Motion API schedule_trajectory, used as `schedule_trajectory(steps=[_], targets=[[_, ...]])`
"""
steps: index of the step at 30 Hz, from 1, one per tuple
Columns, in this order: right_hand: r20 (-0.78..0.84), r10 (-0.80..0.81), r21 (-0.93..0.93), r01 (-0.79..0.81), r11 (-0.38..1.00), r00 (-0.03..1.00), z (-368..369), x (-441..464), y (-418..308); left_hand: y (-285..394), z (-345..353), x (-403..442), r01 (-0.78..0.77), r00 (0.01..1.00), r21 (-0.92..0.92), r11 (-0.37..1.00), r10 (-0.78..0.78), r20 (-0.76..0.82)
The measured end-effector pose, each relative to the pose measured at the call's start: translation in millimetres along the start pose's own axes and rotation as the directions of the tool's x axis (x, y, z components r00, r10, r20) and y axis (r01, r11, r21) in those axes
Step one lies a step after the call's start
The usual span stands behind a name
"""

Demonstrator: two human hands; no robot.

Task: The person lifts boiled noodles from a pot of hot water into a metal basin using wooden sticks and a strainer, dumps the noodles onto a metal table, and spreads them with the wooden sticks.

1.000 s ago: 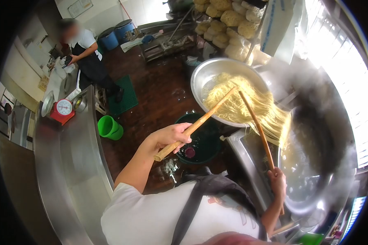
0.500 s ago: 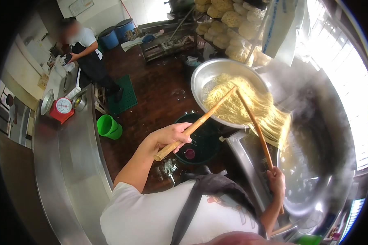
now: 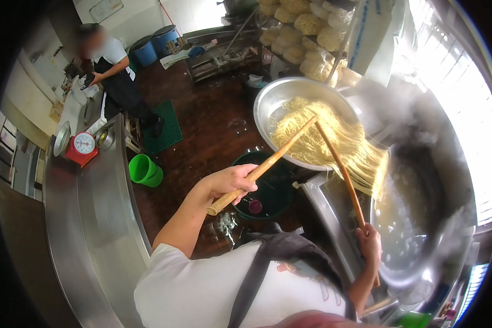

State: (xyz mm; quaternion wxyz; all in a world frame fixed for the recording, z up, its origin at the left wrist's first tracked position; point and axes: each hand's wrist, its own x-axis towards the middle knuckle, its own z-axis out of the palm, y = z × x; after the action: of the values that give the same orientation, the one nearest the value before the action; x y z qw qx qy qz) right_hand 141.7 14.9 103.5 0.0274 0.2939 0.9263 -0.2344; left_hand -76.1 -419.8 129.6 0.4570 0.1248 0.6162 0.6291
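Yellow noodles [image 3: 317,128], thin and tangled, fill one metal bowl [image 3: 268,101] and drape over its rim toward one steaming wok [image 3: 407,235]. Two wooden sticks: left hand [image 3: 235,181] grips one stick [image 3: 268,161]; right hand [image 3: 369,244] grips the other stick [image 3: 345,175]. One red scale [image 3: 83,150] stands on the counter [image 3: 101,218].

On my feed I've got steel counter [image 3: 90,218] carrying red dial scale [image 3: 82,156] and metal pot [image 3: 105,138] just beside it, plus brown floor [image 3: 202,120], shiny in patches, under green mat [image 3: 167,131], bright green bucket [image 3: 146,170], dark green tub [image 3: 276,188]
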Motion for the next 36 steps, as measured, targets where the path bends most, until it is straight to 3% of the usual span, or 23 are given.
schedule_trajectory(steps=[10,36], targets=[[-0.017,-0.055,0.019,0.055,0.998,0.998,3.7,3.2,9.0,-0.7,3.3,-1.9,0.0,1.0,0.009,1.0,0.0,-0.013],[0.042,0.013,0.019,-0.014,1.0,0.999,10.7,-1.0,11.1,-2.1,5.9,-6.7,0.027,1.0,-0.001,1.0,-0.027,-0.009]])
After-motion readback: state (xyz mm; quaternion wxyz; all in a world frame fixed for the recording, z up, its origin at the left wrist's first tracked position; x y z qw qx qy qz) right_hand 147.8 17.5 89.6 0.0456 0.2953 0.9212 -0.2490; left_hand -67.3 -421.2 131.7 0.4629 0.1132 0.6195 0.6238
